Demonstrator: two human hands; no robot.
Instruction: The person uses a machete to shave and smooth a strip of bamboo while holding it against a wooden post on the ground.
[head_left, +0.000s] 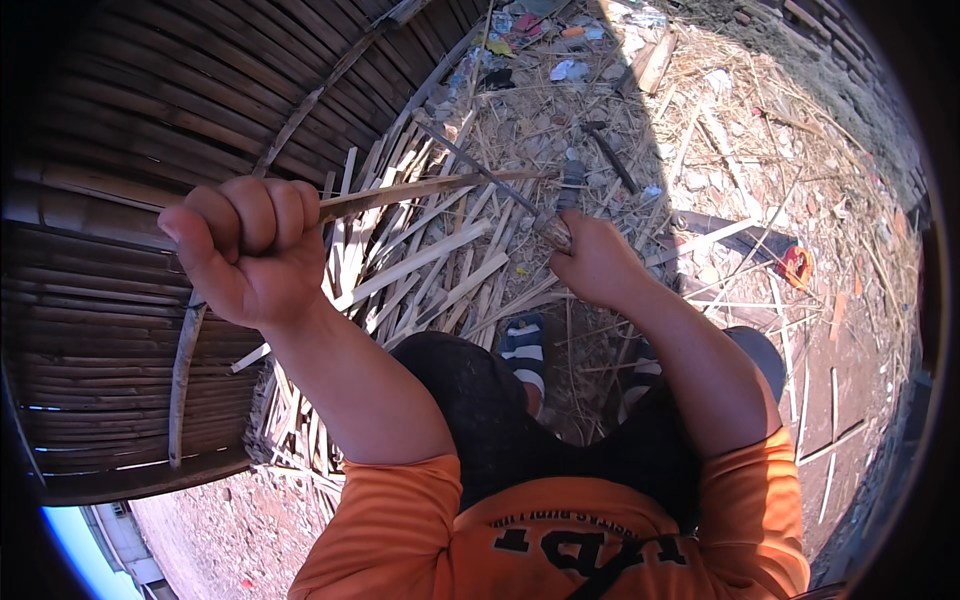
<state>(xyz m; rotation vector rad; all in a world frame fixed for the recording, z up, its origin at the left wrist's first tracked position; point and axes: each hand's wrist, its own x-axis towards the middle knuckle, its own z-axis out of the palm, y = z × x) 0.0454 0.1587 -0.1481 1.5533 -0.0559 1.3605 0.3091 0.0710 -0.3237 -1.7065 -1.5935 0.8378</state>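
My left hand (255, 250) is raised at the left, its fingers wrapped round one end of a long, narrow bamboo strip (410, 190). The strip reaches to the right, slightly bowed, toward the middle of the view. In my right hand (600, 262) is a long-bladed knife (468, 160), held by its wooden handle. Its blade points up and to the left and crosses the strip in the view; whether the two touch I cannot tell. Just beyond my right hand is a grey, ridged object (572, 185), perhaps a bottle.
A pile of split strips (420, 265) lies beside the slatted bamboo wall (120, 240) on the left. On the littered ground to the right rests a saw (795, 266) with an orange handle. A dark stick (612, 160) and a wood piece (655, 62) lie farther off.
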